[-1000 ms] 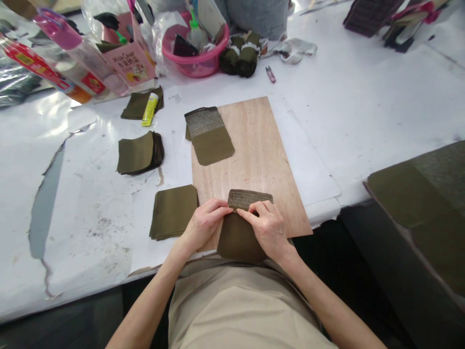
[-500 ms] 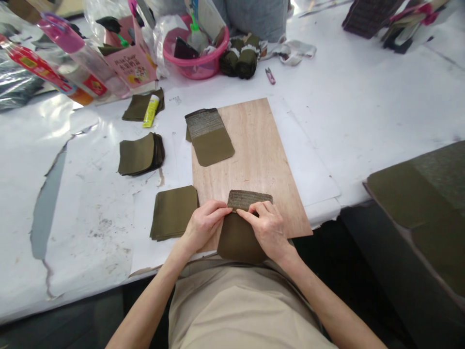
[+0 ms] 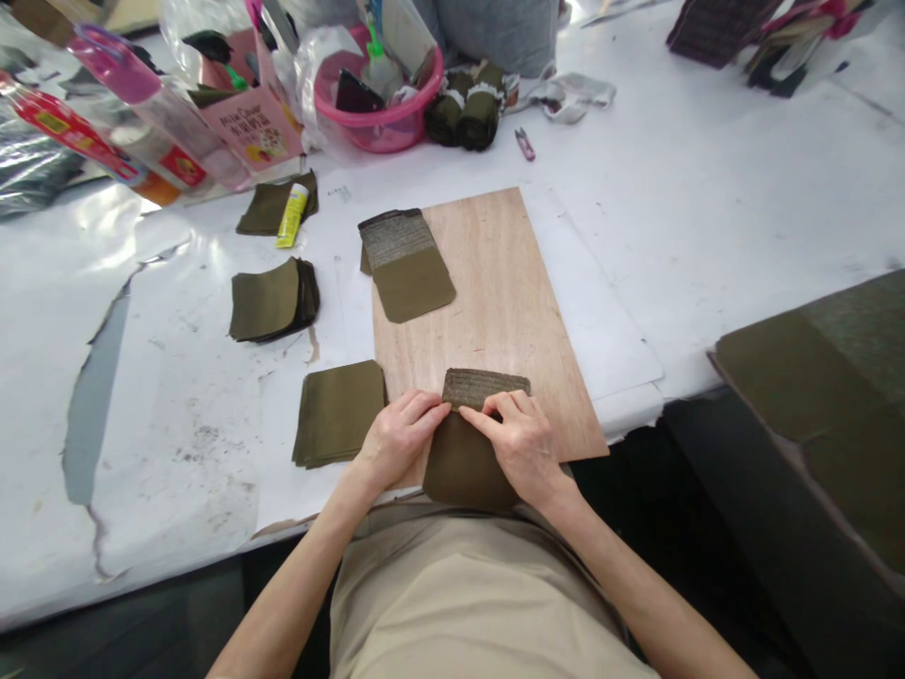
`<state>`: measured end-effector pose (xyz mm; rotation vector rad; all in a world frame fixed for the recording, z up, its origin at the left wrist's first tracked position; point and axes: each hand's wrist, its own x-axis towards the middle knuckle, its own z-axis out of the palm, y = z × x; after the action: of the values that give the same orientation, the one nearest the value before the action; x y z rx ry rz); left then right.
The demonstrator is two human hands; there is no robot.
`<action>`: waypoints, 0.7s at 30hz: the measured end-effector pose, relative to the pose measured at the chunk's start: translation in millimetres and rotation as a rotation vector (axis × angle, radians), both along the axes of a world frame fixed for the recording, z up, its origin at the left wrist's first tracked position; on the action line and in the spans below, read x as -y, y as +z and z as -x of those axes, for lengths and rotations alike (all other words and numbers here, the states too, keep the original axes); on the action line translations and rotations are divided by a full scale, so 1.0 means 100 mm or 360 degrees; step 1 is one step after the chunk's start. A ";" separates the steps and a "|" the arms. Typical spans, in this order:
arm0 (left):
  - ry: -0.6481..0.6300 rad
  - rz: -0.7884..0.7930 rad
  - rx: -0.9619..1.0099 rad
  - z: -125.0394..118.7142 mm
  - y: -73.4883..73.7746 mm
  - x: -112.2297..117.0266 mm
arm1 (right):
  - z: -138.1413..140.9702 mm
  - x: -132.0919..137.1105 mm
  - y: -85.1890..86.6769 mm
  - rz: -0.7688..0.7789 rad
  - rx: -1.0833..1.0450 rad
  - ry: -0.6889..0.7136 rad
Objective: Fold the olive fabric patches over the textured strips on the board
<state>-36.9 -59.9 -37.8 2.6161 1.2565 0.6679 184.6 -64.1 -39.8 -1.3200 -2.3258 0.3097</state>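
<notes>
An olive fabric panel (image 3: 463, 467) with a ribbed, greyish top band (image 3: 486, 385) lies at the near edge of a wooden board (image 3: 509, 302), partly overhanging toward my lap. My left hand (image 3: 402, 438) is closed, thumb and fingers pinching the panel's left edge where the band meets the smooth part. Close beside it, the thumb and index finger of my right hand (image 3: 524, 445) press on the same seam, with the other fingers curled over the band. My right hand covers the panel's right side. Left of my left hand sits a stack of olive fabric squares (image 3: 339, 410).
Another panel with a ribbed band (image 3: 414, 283) lies on the board's far left corner. Beyond are a smaller fabric stack (image 3: 265, 302), a yellow tube (image 3: 292, 217), pink thread snips (image 3: 524, 144), a pink basket (image 3: 382, 132) and bottles (image 3: 152, 104).
Both hands keep the same hold on the seam, with hardly any movement. The whole view has shifted very slightly.
</notes>
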 end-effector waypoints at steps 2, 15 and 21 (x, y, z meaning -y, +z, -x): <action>-0.0002 -0.0001 -0.0014 0.00 -0.01 0.00 | 0.00 0.00 0.00 -0.0008 0.0003 0.0000; -0.0029 -0.0011 -0.0096 -0.01 0.01 0.00 | 0.00 0.00 0.00 -0.0011 0.0056 0.0008; -0.0059 -0.0009 -0.0226 0.00 -0.01 0.02 | 0.01 -0.01 0.03 -0.0039 0.0061 0.0009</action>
<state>-37.1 -61.5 -39.0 2.7264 1.2411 0.4878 183.4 -63.5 -36.6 -1.3188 -2.3577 0.2596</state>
